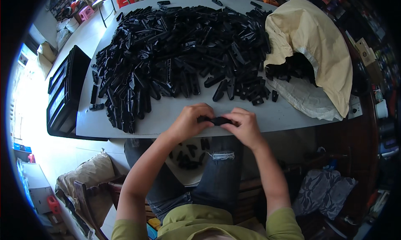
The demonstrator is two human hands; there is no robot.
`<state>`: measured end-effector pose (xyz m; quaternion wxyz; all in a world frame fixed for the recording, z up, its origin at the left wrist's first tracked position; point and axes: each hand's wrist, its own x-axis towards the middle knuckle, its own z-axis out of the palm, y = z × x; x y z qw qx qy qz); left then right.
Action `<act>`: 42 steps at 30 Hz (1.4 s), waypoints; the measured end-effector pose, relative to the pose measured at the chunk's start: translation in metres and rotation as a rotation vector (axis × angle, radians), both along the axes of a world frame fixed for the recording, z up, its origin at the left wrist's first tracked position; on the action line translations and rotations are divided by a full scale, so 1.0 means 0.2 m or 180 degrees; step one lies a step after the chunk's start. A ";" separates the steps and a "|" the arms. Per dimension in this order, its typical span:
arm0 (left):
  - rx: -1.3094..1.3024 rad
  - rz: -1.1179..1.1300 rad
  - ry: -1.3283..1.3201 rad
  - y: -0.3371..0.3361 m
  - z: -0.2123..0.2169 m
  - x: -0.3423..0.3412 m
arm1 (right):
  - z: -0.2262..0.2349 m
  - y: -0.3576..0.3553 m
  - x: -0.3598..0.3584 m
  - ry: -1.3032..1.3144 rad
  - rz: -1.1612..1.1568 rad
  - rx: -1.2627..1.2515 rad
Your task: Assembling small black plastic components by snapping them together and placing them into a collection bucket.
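Close to the table's front edge, both my hands grip one small black plastic part (218, 121). The fingers of my left hand (193, 121) are closed round its left end, and my right hand (243, 124) pinches its right end. My fingers cover both ends, so its full shape is hidden. Beyond my hands a large heap of long black plastic pieces (167, 52) covers much of the grey table (167, 119). Several small, squarish black pieces (257, 101) lie at the heap's near right side.
A cream sack (309, 35) lies at the table's right with black parts (294, 69) in its mouth. A black crate (67, 94) stands left of the table. Between my legs, a light container (193, 179) below holds several black pieces. A wooden chair (94, 202) stands at lower left.
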<state>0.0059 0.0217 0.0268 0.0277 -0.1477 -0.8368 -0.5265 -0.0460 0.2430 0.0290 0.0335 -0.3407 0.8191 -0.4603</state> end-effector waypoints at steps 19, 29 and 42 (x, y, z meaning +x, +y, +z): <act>-0.1079 0.0814 0.0024 0.17 0.04 -0.21 | -0.03 0.18 -0.08 0.0985 -0.1131 0.0709; -0.0753 0.0348 0.0643 0.06 -0.01 0.05 | -0.04 -0.03 0.08 0.0012 -0.0431 -0.0621; -0.0679 -0.0119 0.0575 0.00 0.02 0.03 | -0.06 0.00 0.09 0.0630 -0.0085 -0.0199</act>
